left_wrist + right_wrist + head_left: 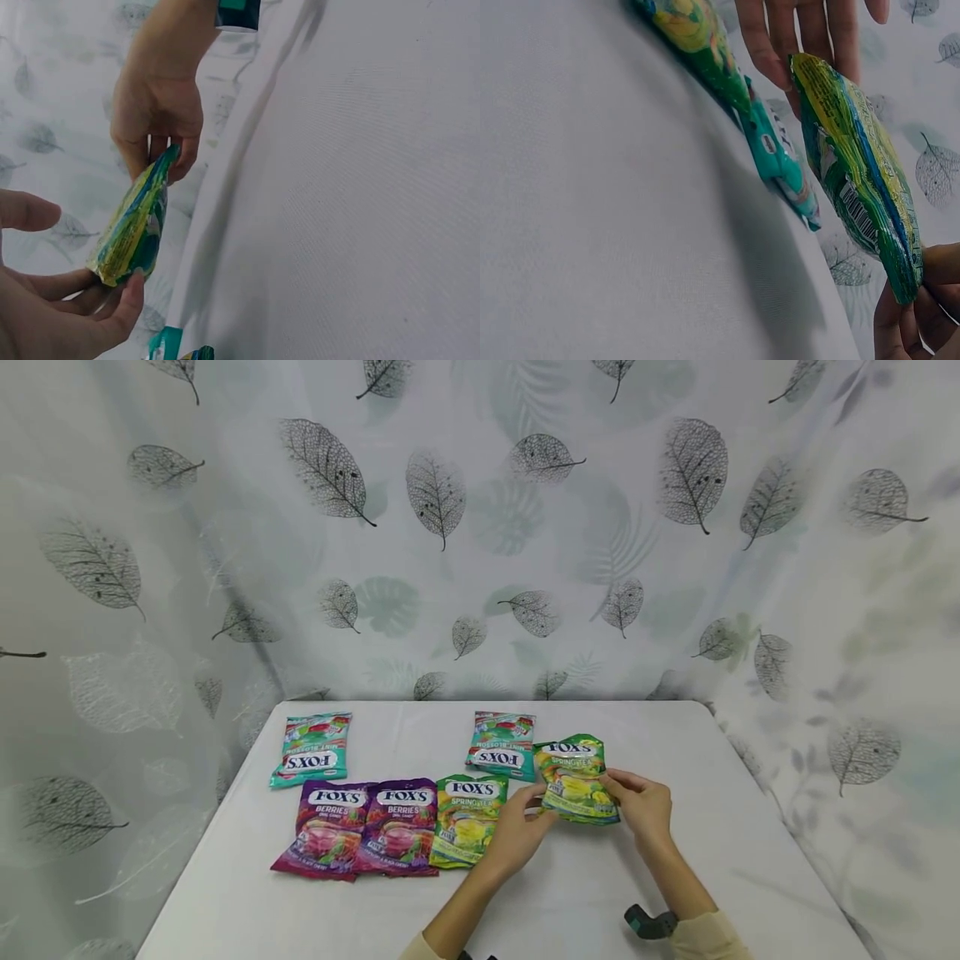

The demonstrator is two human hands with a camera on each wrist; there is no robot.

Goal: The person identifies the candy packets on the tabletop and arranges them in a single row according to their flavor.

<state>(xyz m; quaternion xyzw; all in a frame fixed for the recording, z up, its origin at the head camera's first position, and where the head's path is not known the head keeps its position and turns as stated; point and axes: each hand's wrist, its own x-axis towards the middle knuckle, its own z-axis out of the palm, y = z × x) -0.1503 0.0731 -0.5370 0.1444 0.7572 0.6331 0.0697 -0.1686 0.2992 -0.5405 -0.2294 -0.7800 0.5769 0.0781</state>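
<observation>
A green and yellow Fox's Spring Tea candy bag [577, 785] is held above the table. My right hand [641, 802] pinches its right edge between thumb and fingers, as the right wrist view also shows at the bag's [859, 180] lower end. At the opposite edge is my left hand [517, 835]. Its fingers [112, 319] touch the bag's side, fairly straight, while its thumb [30, 210] stands apart. A second Spring Tea bag [467, 822] lies just left of the left hand, partly covered by it in the head view.
Two purple Fox's Berries bags [396, 827] lie side by side left of the flat Spring Tea bag. Behind them are two teal Mint Blossom bags, one at the back left [313, 750], the other [502, 745] mid-table. A leaf-print curtain [465, 568] surrounds the white table [720, 843].
</observation>
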